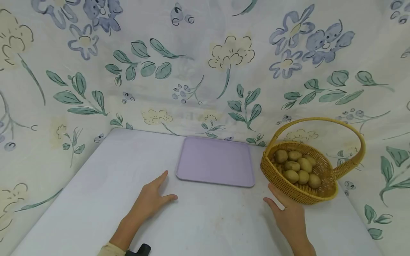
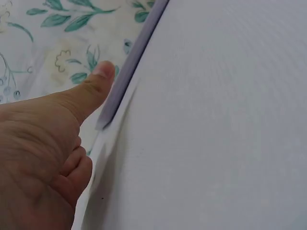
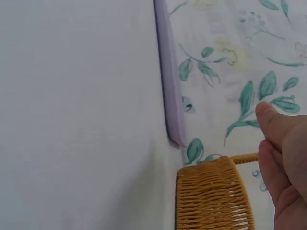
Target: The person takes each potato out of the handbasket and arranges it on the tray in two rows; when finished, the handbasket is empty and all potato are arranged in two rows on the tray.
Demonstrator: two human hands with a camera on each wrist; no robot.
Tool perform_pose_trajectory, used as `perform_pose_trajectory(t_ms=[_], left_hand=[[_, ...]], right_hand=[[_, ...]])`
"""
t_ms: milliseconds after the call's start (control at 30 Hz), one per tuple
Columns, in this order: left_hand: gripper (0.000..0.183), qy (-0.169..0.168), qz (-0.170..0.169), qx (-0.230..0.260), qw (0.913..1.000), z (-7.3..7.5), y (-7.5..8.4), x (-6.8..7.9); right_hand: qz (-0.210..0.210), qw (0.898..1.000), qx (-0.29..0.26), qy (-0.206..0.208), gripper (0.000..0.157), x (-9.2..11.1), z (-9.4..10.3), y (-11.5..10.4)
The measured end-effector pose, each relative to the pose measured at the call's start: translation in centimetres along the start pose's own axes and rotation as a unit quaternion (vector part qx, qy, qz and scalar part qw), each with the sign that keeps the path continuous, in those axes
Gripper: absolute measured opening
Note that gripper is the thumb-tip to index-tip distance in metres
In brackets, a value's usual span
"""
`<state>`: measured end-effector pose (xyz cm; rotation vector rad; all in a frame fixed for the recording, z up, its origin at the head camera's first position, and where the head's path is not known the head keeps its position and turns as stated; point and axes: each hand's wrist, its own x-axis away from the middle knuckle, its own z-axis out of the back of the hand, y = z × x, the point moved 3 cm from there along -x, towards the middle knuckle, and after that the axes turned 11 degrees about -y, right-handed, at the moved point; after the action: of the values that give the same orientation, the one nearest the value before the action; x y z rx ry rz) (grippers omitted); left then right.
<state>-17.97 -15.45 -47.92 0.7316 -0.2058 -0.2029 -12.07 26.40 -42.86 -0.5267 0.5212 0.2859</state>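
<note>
A flat lavender tray (image 1: 215,161) with a low rim lies on the white table, its surface bare. To its right stands a wicker basket (image 1: 288,186) with a tall arched handle, holding several brownish potatoes (image 1: 292,166). My left hand (image 1: 150,201) is just left of and in front of the tray, thumb and index finger spread, holding nothing. In front of the basket, my right hand (image 1: 289,217) has thumb and index finger extended, the index fingertip near the basket's lower side. The left wrist view shows the thumb (image 2: 96,88) raised beside the tray's edge.
The white table (image 1: 205,220) runs back to a wall hung with floral cloth (image 1: 198,71). A black strap piece (image 1: 142,250) shows at my left wrist, below a beige sleeve (image 1: 112,249). The basket's handle rises high at the right.
</note>
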Motion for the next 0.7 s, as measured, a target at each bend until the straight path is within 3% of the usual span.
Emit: perform_pose_trajectory(t_ms=[133,200,333,433,567,700], left_hand=[[0.102,0.007,0.012,0.013,0.9998,0.1,-0.5,-1.0],[0.102,0.006,0.015,0.017,0.9997,0.1,-0.6,-1.6],[0.103,0.003,0.018,0.017,0.9997,0.0,-0.6,-2.7],[0.106,0.002,0.016,0.01,0.9998,-0.1,-0.5,-3.5],[0.11,-0.002,0.01,0.001,0.9999,-0.3,-0.3,-4.5],[0.114,-0.001,0.007,0.0,1.0,-0.5,0.0,-5.2]], right_hand=[[-0.058,0.997,-0.06,0.0,0.048,-0.9,0.6,0.7],[-0.1,0.99,-0.097,-0.013,0.044,-1.5,1.0,1.0],[-0.132,0.976,-0.172,-0.019,0.04,-3.0,2.1,1.7],[-0.131,0.974,-0.184,-0.009,0.038,-4.4,3.3,2.2],[-0.165,0.968,-0.187,-0.019,0.038,-6.2,4.8,3.1],[-0.208,0.943,-0.256,-0.051,0.045,-7.9,5.9,4.6]])
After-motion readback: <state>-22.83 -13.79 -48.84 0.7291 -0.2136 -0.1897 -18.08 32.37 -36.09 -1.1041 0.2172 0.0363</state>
